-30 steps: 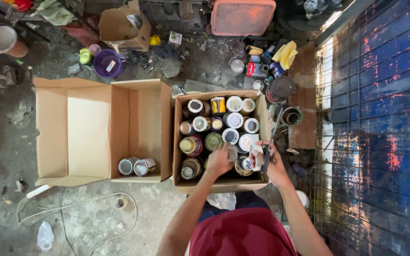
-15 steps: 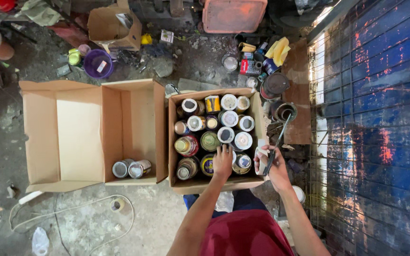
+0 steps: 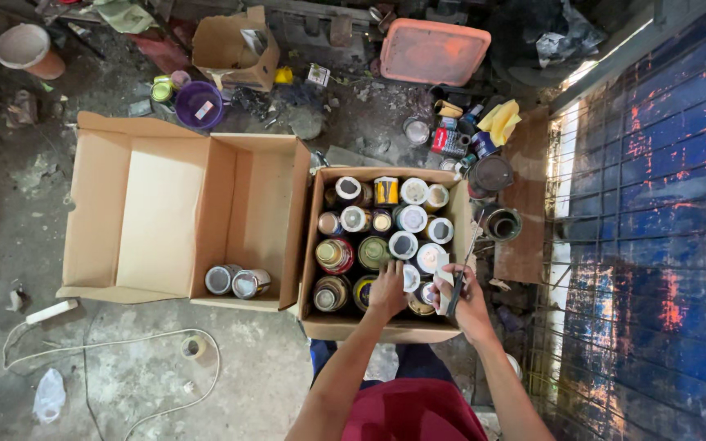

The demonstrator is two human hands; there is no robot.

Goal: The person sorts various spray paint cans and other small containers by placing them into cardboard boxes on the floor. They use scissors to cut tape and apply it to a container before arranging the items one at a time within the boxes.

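Sorting cans: my left hand (image 3: 387,287) rests spread on a can (image 3: 367,290) in the full box (image 3: 326,245); right hand (image 3: 455,287) grips a thin tool (image 3: 464,261). Next, probably: close fingers round the can, lift straight.

the brown cardboard box (image 3: 317,237) is showing silver, yellow and white tins (image 3: 386,224); a purple bowl (image 3: 198,104), an orange lid (image 3: 435,52) and a blue, red-flecked wall (image 3: 663,180) are glowing around it.
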